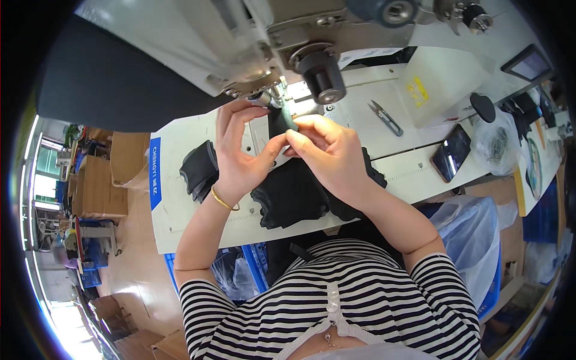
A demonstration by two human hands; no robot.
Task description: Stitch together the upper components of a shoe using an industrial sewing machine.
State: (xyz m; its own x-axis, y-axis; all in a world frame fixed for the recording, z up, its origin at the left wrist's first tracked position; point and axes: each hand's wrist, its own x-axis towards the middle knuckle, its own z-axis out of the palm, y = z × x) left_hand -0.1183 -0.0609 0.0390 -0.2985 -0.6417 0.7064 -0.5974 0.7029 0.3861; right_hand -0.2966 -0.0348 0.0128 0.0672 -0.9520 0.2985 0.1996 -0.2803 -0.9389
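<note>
Under the needle area of a sewing machine (282,90) lies a small black fabric piece (279,122), lit by the machine's lamp. My right hand (329,150) pinches its right edge between thumb and fingertips. From the other side my left hand (243,147), a yellow bangle (225,201) on its wrist, curves around it. The left fingertips rest by the presser foot and the left thumb meets the right thumb at the fabric's near edge. Close below both hands sits a stack of black fabric pieces (291,195); a smaller black stack (201,170) lies left of my left wrist.
On the white table (186,231) are thread snips (386,117), a phone (451,153) and a clear plastic bag (497,141) to the right. The machine head overhangs my hands. Blue crates (255,264) stand below the table edge; cardboard boxes (102,186) are at left.
</note>
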